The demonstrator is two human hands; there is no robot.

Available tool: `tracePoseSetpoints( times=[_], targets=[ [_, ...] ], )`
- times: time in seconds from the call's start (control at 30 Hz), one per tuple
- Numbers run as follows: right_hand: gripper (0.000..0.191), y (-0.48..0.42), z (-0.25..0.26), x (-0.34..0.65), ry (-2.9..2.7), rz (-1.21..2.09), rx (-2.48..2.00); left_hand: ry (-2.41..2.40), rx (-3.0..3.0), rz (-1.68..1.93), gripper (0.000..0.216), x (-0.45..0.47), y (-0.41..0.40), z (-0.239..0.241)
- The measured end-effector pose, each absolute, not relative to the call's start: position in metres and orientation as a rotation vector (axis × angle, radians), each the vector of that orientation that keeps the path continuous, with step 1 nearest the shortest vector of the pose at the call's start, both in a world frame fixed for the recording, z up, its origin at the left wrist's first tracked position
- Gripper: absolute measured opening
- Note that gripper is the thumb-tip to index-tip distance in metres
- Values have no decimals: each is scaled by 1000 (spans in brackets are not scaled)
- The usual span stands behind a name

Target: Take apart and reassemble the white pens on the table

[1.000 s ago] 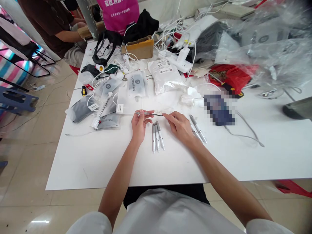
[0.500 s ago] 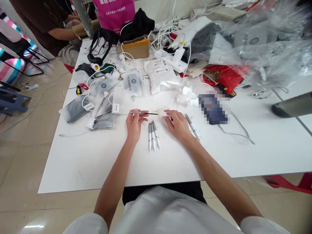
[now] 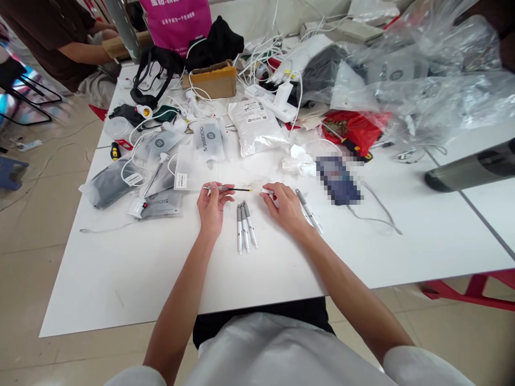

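My left hand [image 3: 212, 206] pinches the grey front part of a pen [image 3: 219, 188], from which a thin black refill [image 3: 240, 189] sticks out to the right. My right hand [image 3: 284, 204] is closed on the pen's pale barrel [image 3: 267, 191] at the refill's far end. Three assembled grey pens [image 3: 244, 232] lie side by side on the white table [image 3: 161, 268] between my hands. More pens [image 3: 308, 209] lie just right of my right hand.
Plastic pouches [image 3: 207, 140], white cables, a cardboard box [image 3: 213, 80], a pink bag [image 3: 177, 21] and crumpled clear plastic [image 3: 434, 86] crowd the table's far half. A blurred dark object [image 3: 338, 179] lies right of my hands. A person in a brown shirt [image 3: 52, 37] sits at the far left.
My hands have drawn apart, so more of the black refill shows between the pen's two parts. The camera has shifted, sliding the scene left.
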State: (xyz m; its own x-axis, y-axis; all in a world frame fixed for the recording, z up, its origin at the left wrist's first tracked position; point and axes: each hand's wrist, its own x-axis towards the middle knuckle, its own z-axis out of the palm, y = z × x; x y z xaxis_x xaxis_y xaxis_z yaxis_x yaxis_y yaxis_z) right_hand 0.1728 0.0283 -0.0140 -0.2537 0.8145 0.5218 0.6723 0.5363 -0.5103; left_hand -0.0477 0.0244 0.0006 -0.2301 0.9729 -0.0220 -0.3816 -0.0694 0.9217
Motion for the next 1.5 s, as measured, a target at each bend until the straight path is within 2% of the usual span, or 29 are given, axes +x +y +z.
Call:
tracePoseSetpoints(
  times=[0.33,0.57,1.1,1.5],
  targets=[
    [21,26,-13,168,-2095,349,-1115,1015,898,1485,40,-41,21,3],
    [26,23,-10,165,-2030,370,-1166,1049,799,1565,45,-48,26,-2],
    [27,24,-10,168,-2213,175,-1185,1080,1044,1445,36,-38,16,9],
    [10,17,-13,166,-2095,461,-1136,1129,1152,1234,26,-25,1,18]
  ],
)
